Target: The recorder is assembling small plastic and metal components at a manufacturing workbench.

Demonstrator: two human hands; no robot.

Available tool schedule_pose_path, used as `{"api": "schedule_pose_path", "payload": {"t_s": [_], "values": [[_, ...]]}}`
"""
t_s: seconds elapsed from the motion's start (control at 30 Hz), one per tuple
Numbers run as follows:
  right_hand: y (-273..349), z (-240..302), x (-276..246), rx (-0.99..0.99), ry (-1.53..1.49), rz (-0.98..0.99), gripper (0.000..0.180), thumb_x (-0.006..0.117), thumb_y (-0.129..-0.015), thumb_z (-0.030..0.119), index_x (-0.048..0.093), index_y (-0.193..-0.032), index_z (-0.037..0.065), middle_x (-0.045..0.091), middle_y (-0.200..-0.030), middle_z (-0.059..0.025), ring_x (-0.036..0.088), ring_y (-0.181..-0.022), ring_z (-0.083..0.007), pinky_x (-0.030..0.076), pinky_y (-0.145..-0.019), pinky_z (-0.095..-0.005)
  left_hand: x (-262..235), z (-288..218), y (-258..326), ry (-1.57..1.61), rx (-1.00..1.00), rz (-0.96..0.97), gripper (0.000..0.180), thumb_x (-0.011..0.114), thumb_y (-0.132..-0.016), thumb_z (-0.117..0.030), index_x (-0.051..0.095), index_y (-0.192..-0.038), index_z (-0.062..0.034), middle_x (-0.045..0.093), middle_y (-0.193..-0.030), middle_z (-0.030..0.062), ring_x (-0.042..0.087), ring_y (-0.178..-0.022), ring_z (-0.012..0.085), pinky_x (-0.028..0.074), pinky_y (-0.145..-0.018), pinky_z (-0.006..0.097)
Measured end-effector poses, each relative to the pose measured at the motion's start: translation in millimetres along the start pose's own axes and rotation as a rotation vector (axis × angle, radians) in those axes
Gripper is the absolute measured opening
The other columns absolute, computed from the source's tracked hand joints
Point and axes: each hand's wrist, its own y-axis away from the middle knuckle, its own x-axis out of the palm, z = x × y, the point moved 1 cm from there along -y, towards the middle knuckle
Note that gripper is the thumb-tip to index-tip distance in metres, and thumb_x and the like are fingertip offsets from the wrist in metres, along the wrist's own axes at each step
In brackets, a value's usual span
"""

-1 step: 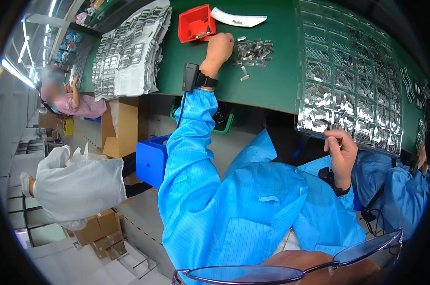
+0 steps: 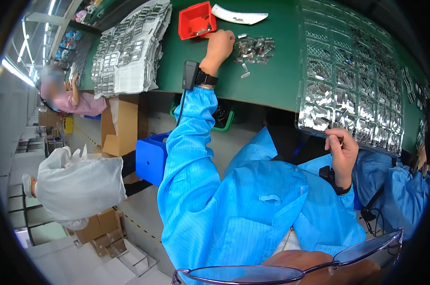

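Note:
On the green table my left hand (image 2: 219,49) is bent over, its fingers curled, between a red bin (image 2: 186,31) and a pile of small shiny metal pieces (image 2: 255,50). One finger points to the bin's near corner; its fingertips are mostly hidden. A few small pieces lie inside the bin. My right hand (image 2: 343,151) is at the near edge of a clear compartment tray (image 2: 298,107). Its thumb and fingers are pinched together, and anything between them is too small to make out. Many metal pieces fill the tray's nearer compartments.
A curved white strip (image 2: 238,15) lies behind the pile. Stacked sheets of metal parts (image 2: 129,52) stand at the left. Below the table edge are a green bin (image 2: 227,122), a blue stool (image 2: 150,161) and a cardboard box (image 2: 124,130). Other people are at left and right.

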Motion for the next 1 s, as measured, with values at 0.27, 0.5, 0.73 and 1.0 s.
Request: {"api": "schedule_pose_path", "payload": {"t_s": [0.27,0.5,0.73,1.0], "values": [[-4,3,7,0.015,-0.005,0.009,0.011,0.054,-0.088,0.001,0.062,-0.095,-0.003,0.055,-0.066,-0.0023,0.049,-0.058,-0.0068,0.034,-0.052,-0.0198,5,13,12,0.049,0.011,-0.108,0.019,0.065,-0.075,-0.014,0.068,-0.092,-0.0049,0.066,-0.082,0.0133,0.062,-0.08,0.0313,0.049,-0.072,0.04],[-2,-1,7,0.035,-0.017,0.012,0.011,0.054,-0.088,0.0,0.062,-0.094,-0.003,0.054,-0.066,-0.0017,0.049,-0.058,-0.0067,0.034,-0.052,-0.0198,-2,10,33,0.064,-0.101,-0.136,0.016,0.064,-0.076,-0.016,0.068,-0.086,-0.0041,0.067,-0.085,0.014,0.062,-0.08,0.0321,0.049,-0.07,0.039],[-3,1,11,0.026,-0.023,0.024,0.011,0.054,-0.087,0.0,0.062,-0.094,-0.003,0.054,-0.066,-0.0018,0.049,-0.058,-0.0065,0.033,-0.051,-0.0196,-13,17,46,0.157,-0.119,-0.219,0.017,0.067,-0.073,-0.01,0.067,-0.089,-0.0035,0.063,-0.086,0.0123,0.061,-0.077,0.0284,0.049,-0.07,0.038],[-3,-1,9,0.022,-0.027,0.027,0.011,0.054,-0.087,0.0,0.062,-0.093,-0.003,0.054,-0.064,-0.0019,0.049,-0.057,-0.0067,0.033,-0.051,-0.0199,-17,22,47,0.12,-0.013,-0.172,0.013,0.066,-0.074,-0.01,0.067,-0.085,-0.0027,0.06,-0.088,0.0162,0.06,-0.083,0.0334,0.048,-0.074,0.042]]}}
